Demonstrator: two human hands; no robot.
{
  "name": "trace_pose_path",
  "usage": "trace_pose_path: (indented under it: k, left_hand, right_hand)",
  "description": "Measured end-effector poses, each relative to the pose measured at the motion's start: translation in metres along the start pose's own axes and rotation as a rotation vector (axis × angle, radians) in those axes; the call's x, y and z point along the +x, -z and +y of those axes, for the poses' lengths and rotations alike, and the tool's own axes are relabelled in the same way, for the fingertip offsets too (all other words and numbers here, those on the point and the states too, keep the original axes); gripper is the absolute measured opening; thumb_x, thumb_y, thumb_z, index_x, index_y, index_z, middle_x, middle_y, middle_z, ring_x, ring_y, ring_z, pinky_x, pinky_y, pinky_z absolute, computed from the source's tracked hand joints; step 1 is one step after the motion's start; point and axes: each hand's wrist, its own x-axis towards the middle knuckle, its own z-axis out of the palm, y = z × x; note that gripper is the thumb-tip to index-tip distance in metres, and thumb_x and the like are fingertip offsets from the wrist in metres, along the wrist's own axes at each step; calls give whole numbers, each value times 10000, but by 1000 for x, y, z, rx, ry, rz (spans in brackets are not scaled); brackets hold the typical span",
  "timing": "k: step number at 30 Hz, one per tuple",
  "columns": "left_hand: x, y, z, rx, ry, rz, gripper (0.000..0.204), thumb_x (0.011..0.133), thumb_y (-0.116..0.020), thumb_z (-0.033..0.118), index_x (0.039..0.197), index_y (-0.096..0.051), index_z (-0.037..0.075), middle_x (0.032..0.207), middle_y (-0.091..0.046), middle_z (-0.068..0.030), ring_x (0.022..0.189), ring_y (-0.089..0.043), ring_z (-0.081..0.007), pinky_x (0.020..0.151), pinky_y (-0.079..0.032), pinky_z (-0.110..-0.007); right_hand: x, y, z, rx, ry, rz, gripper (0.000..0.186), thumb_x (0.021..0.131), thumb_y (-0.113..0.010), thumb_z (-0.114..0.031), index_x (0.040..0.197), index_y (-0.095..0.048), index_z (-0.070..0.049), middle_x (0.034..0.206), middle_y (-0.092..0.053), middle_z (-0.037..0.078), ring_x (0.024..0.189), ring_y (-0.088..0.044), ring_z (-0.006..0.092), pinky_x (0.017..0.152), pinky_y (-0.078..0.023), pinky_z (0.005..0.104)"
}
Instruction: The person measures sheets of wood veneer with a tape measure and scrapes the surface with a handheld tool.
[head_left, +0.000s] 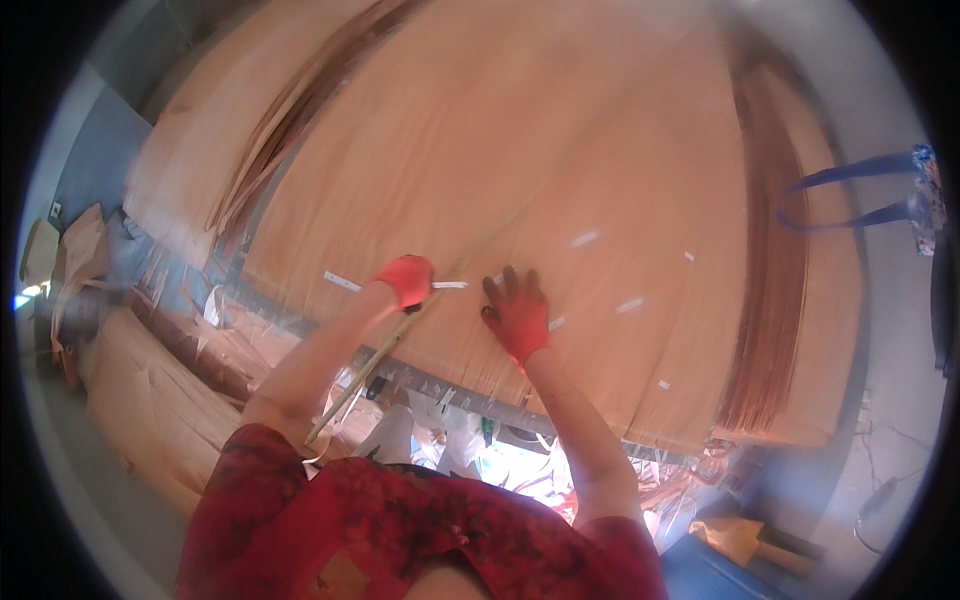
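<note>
Two red-gloved hands rest at mid-frame on the veneer sheet (560, 150) topping a large stack. Left hand (407, 279) is clamped on a thin stick (380, 352); right hand (518, 315) lies flat, fingers spread. Veneer looks light, floppy and brittle; best lifted by its near edge.

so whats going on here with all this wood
A person in red gloves leans over a big stack of thin, pale wood veneer sheets. The left hand is closed on a long thin yellowish stick lying across the top sheet; the right hand presses flat, fingers spread. Small white tape strips dot the sheet.
</note>
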Motion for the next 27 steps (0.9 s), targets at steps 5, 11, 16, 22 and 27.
trace_pose_path:
  k: [5, 11, 16, 22, 27]
  left_hand:
    - [-79, 79, -40, -721, 241, -16, 172, 871, -665, 184, 895, -679, 14, 671, -692, -103, 464, -619, -170, 413, -476, -304]
    - [-166, 65, -96, -918, 388, 133, 192, 865, -701, 197, 946, -702, 23, 683, -710, -134, 415, -590, -176, 372, -438, -285]
    - [-194, 37, -103, -993, 399, 98, 210, 858, -699, 181, 970, -692, 3, 706, -715, -156, 437, -609, -193, 381, -449, -295]
    - [-199, 33, -110, -1047, 374, 66, 196, 869, -694, 159, 959, -682, -14, 714, -716, -166, 450, -628, -207, 386, -460, -301]
    - [-209, 48, -115, -1063, 314, 85, 185, 881, -679, 155, 968, -681, -8, 720, -719, -152, 482, -644, -198, 409, -477, -295]
  right_hand:
    - [-9, 12, 1, -121, 75, 228, 508, 897, -637, -383, 1382, -557, -255, 1446, -471, 131, 1297, -405, 478, 949, -473, 536]
    - [29, 36, -40, 317, -171, 110, 521, 956, -536, -478, 1427, -518, -257, 1227, -605, 183, 1170, -560, 384, 932, -494, 489]
    - [50, 38, -82, 373, -277, -82, 488, 924, -587, -508, 1291, -609, -186, 1130, -620, 208, 1104, -603, 372, 909, -505, 476]
    - [59, 13, -72, 366, -431, -17, 373, 899, -654, -377, 1140, -611, -96, 1070, -648, 192, 1043, -644, 338, 853, -531, 458]
    - [37, 19, -72, 1251, -641, 396, 264, 917, -667, -246, 1126, -593, -102, 1084, -667, 161, 1019, -670, 300, 761, -571, 422]
